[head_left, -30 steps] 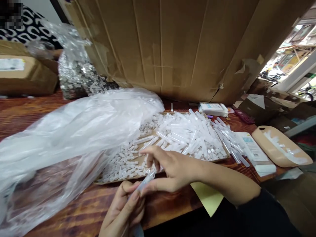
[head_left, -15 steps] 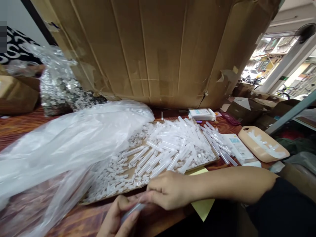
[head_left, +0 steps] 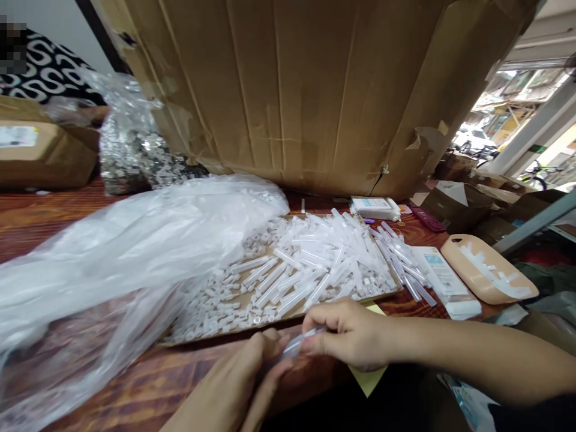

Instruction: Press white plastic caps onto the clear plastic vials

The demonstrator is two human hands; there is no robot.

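Note:
A clear plastic tube (head_left: 297, 343) is held between my two hands in front of the tray, slanting up to the right. My left hand (head_left: 254, 366) is closed around its lower end, with thumb and fingers pinching it. At the upper end, the fingers of my right hand (head_left: 353, 333) grip it; whatever small part may sit there is hidden. Just beyond my hands lies a shallow cardboard tray (head_left: 243, 285). Several similar clear tubes (head_left: 310, 258) are heaped on it, among many small whitish plastic pieces (head_left: 211, 315).
A large cardboard box (head_left: 315, 102) stands behind the tray. Plastic sheeting (head_left: 148, 234) covers the left side. Loose tubes (head_left: 405, 264), white packets (head_left: 450, 285) and a beige board (head_left: 490, 270) lie to the right. A yellow paper (head_left: 369, 381) hangs at the table edge.
Both hands have moved to the right and slightly up with the tube between them. The tube's upper part now shows more clearly. The camera view has shifted a little.

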